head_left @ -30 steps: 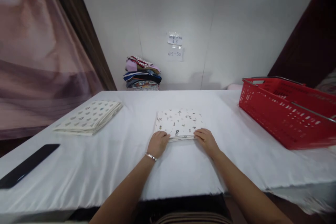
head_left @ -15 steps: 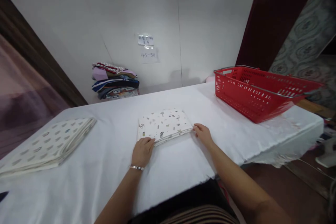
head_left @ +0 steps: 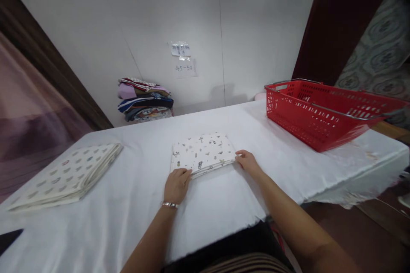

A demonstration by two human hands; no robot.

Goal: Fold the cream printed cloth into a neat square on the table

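Note:
A white cloth [head_left: 203, 151] with small grey and brown prints lies folded into a flat rectangle in the middle of the table. At its near left corner my left hand [head_left: 178, 182], with a bracelet at the wrist, is closed on the folded edge. My right hand [head_left: 247, 162] pinches the near right corner between thumb and fingers. The layered near edge of the cloth runs between both hands.
Another folded cloth [head_left: 68, 175], white with grey shapes, lies on the left of the white-covered table [head_left: 137, 204]. A red basket [head_left: 304, 119] with metal handles stands at the right. Several folded fabrics [head_left: 145, 101] are stacked against the wall at the back.
The whole view has shifted slightly, so everything sits a little farther right. Both hands keep their hold on the cloth corners, and the cloth looks the same.

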